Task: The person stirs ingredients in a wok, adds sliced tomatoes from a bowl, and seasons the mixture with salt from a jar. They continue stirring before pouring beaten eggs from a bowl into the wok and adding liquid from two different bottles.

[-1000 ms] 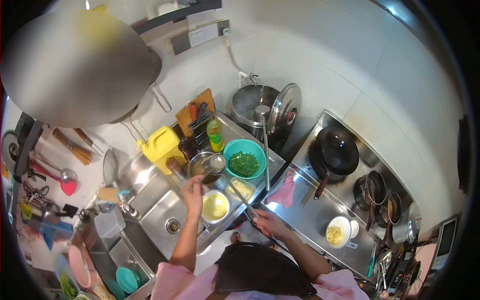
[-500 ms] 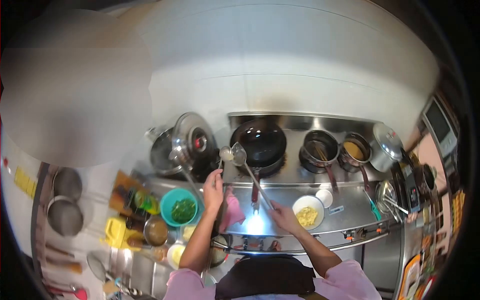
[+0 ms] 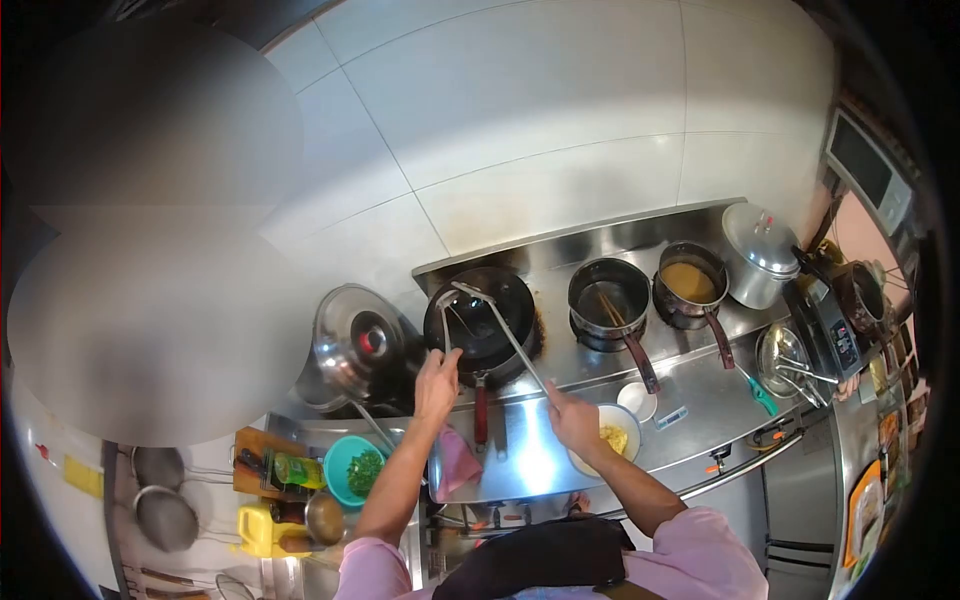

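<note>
My left hand (image 3: 437, 385) is closed around the handle of a spoon (image 3: 446, 322), its head tipped over the left side of a black wok (image 3: 515, 300). My right hand (image 3: 577, 425) grips the long handle of a ladle (image 3: 515, 345). The ladle's head meets or nearly meets the spoon's head above the wok. A thin pale line, perhaps a stream of liquid, shows below them. Beside my right hand is a white bowl of yellow food (image 3: 612, 440), partly hidden by my forearm. A pink cloth (image 3: 457, 462) lies right of my left forearm.
Two saucepans, one holding chopsticks (image 3: 608, 305) and one brown liquid (image 3: 688, 283), stand right of the wok. Beyond is a lidded pot (image 3: 762, 255). At left are a steel lid (image 3: 360, 335) and a teal bowl of chopped greens (image 3: 358, 472).
Both hands have brought the spoon and ladle from the wok's left edge to over the wok. Both heads have tilted. The camera view has turned and shifted.
</note>
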A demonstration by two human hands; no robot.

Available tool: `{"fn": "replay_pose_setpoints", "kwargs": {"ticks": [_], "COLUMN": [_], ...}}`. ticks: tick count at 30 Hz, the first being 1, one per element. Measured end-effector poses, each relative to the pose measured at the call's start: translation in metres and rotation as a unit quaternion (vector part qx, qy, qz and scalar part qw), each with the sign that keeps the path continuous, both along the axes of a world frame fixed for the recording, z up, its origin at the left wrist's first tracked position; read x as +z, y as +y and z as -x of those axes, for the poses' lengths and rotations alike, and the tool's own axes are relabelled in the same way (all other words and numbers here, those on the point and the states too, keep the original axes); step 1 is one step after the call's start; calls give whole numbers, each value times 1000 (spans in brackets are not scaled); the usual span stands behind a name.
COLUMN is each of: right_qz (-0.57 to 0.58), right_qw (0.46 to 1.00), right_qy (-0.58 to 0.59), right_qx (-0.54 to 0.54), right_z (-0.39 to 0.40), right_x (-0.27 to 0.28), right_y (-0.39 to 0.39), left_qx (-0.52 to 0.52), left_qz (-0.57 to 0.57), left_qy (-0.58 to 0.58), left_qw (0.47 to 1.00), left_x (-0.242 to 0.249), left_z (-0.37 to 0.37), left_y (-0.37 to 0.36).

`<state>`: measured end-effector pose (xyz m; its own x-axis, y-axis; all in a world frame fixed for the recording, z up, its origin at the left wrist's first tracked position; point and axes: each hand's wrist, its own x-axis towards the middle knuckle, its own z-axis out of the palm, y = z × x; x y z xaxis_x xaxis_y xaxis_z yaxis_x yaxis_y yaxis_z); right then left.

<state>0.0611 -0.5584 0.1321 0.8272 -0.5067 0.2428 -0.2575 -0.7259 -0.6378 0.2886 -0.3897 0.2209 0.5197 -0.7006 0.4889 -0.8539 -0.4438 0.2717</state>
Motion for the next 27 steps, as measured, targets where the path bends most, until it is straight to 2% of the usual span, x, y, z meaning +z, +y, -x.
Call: {"fn": "replay_pose_setpoints", "kwargs": {"ticks": [3, 6, 8, 9, 10, 11, 12, 13, 15, 18, 24, 27], "right_qz": [-24, -125, -204, -242, -390, -528, -651, -676, -723, -760, -700, -670], "right_qw": [1000, 992, 976, 965, 918, 848, 757, 735, 690, 647, 701, 700], "right_qy": [-18, -1, -66, -98, -62, -23, 18, 10, -5, -8, 54, 83], "right_qx": [1, 5, 23, 32, 40, 46, 50, 44, 31, 51, 125, 234], "right_z": [-8, -15, -21, -24, -24, -22, -20, -18, -17, -14, -17, -25], "right_x": [-17, -20, -35, -41, -33, -24, -13, -7, 1, 4, 34, 49], "right_y": [-2, -4, -2, -3, -4, -8, -8, -4, 4, 13, 43, 74], "left_qx": [-4, 14, 23, 33, 43, 52, 49, 56, 69, 84, 125, 195], "left_qz": [1, 36, 90, 164, 235, 303, 351, 373, 418, 432, 481, 525], "left_qy": [-8, 34, 67, 190, 308, 420, 476, 499, 541, 552, 527, 470], "left_qw": [1000, 999, 993, 968, 921, 854, 805, 780, 727, 708, 689, 682], "left_x": [8, 11, 12, 4, -7, -19, -23, -30, -43, -54, -51, -43], "left_z": [-2, -2, -4, -7, -12, -17, -17, -19, -19, -14, 12, 46], "left_y": [-1, -2, -5, -5, -5, -4, -3, -1, 5, 24, 100, 167]}}
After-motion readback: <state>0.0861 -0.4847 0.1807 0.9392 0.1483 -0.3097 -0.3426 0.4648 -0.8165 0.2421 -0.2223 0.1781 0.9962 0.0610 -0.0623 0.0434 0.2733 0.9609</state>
